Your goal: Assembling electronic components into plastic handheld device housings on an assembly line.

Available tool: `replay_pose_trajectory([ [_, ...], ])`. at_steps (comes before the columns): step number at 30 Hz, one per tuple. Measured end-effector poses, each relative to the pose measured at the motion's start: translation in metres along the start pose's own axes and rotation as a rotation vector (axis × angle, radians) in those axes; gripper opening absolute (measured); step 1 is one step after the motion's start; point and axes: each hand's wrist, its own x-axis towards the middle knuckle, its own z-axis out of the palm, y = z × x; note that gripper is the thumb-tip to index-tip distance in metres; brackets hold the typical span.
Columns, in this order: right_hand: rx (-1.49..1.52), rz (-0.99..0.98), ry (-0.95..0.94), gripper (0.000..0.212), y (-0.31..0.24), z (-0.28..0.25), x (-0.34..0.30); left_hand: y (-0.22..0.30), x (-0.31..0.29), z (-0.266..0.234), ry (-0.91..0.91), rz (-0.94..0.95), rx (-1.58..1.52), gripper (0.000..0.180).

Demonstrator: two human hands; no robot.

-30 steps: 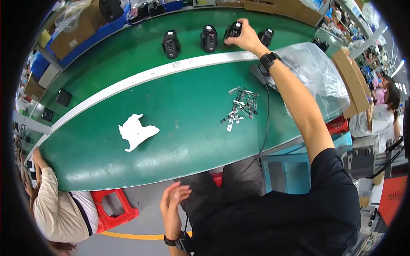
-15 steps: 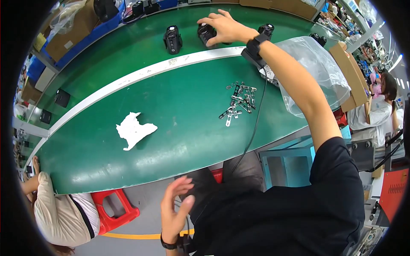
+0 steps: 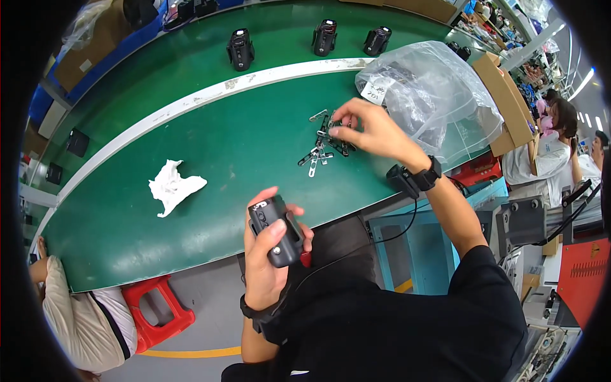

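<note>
My left hand point(image 3: 264, 254) grips a black handheld device point(image 3: 277, 232), a palm-sized box with a side clip and a round button, held tilted in front of my lap near the table's front edge. Over a loose pile of small black and silver clips point(image 3: 316, 155) on the green table, my right hand point(image 3: 366, 130) has its thumb and fingers closed together. Whatever sits between those fingertips is too small and hidden to make out. Similar black devices stand beyond the white strip: one on the left point(image 3: 240, 49), one in the middle point(image 3: 324, 38) and one on the right point(image 3: 378, 41).
A crumpled white cloth or paper point(image 3: 175, 188) lies on the table's left. A clear plastic bag point(image 3: 439, 95) spreads at right, beside a cardboard box point(image 3: 506, 105). The raised white strip point(image 3: 210, 95) curves across the table. A person point(image 3: 95, 318) sits at lower left near a red stool point(image 3: 159, 318).
My right hand has come back from the far row of devices to the pile of clips. A black device is now in my left hand, which was empty before and has risen.
</note>
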Motion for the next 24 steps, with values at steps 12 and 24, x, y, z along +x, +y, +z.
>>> replay_pose_trajectory([
  [12,-0.119,-0.187,-0.042,0.016,0.027,0.017,0.005,-0.007,-0.028,-0.009,-0.001,-0.133,-0.038,0.061],
  [24,0.401,0.011,-0.144,0.005,-0.035,0.004,-0.015,-0.006,-0.021,-0.016,-0.118,0.058,0.085,0.068],
])
